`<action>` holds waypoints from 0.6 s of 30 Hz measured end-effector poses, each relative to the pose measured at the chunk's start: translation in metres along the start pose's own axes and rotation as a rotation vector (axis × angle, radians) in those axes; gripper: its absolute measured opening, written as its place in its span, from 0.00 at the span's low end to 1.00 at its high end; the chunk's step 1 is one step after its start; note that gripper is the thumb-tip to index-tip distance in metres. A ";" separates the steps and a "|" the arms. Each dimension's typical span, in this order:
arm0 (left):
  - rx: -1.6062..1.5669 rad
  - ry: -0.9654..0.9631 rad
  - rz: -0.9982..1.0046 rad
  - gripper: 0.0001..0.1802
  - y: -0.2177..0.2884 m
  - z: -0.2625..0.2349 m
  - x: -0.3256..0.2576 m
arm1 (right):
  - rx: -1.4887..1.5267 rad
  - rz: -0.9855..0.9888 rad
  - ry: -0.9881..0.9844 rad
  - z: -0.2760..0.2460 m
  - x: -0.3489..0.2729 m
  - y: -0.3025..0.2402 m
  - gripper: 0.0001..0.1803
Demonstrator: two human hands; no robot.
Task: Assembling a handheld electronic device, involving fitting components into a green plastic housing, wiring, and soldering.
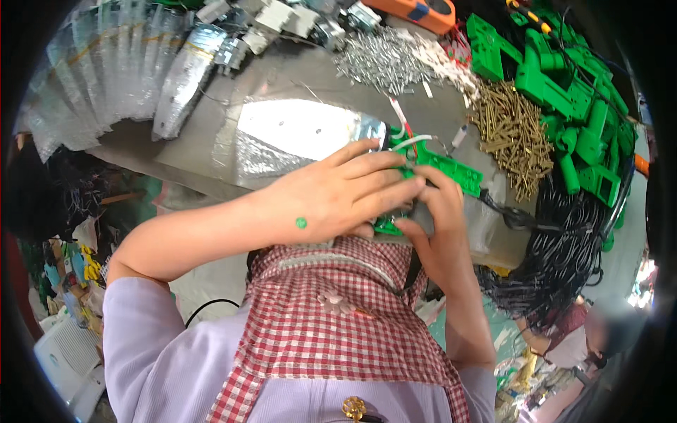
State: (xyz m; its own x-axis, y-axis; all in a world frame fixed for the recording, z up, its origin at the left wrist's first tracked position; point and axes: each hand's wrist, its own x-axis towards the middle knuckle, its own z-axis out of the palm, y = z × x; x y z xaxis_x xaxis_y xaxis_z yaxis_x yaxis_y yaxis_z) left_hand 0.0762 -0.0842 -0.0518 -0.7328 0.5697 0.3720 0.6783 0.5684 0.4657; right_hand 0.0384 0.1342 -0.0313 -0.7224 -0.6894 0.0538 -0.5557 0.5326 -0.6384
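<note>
An open green plastic housing (451,175) lies at the near edge of the metal-topped bench, partly under both hands. White and red wires (421,142) rise from it, and a black cable (497,206) leaves its right end. My left hand (345,187) reaches across it from the left, fingers stretched over the near part and thumb tucked low. My right hand (443,215) curls in from the right, forefinger and thumb closing on the same near green part. The fingers hide what lies between them. A shiny flat blade-shaped metal piece (293,127), partly in clear plastic, joins the housing's left end.
Bagged metal blades (187,81) fan out at the far left. Behind the work lie small silver pins (384,60) and an orange tool (423,13). Brass screws (515,134), green housings (564,84) and coiled black cables (557,247) crowd the right. Another person (585,338) sits at lower right.
</note>
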 end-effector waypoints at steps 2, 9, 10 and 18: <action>0.016 0.219 0.055 0.31 -0.009 -0.006 -0.005 | -0.061 -0.015 0.007 0.000 0.000 0.000 0.25; 0.354 0.270 -0.312 0.11 -0.057 -0.056 -0.005 | 0.256 0.170 0.000 -0.008 -0.004 0.000 0.31; 0.357 0.269 -0.305 0.11 -0.061 -0.059 -0.007 | 0.256 0.170 0.008 -0.008 -0.004 0.000 0.31; 0.184 0.357 -0.159 0.16 -0.047 -0.067 0.008 | 0.043 -0.189 0.317 -0.039 0.041 -0.036 0.18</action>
State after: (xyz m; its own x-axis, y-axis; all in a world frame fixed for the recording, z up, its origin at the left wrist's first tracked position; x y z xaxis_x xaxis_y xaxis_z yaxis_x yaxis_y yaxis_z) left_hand 0.0347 -0.1459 -0.0162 -0.7797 0.2435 0.5768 0.5299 0.7474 0.4008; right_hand 0.0127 0.1061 0.0235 -0.7043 -0.5836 0.4043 -0.6783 0.3851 -0.6258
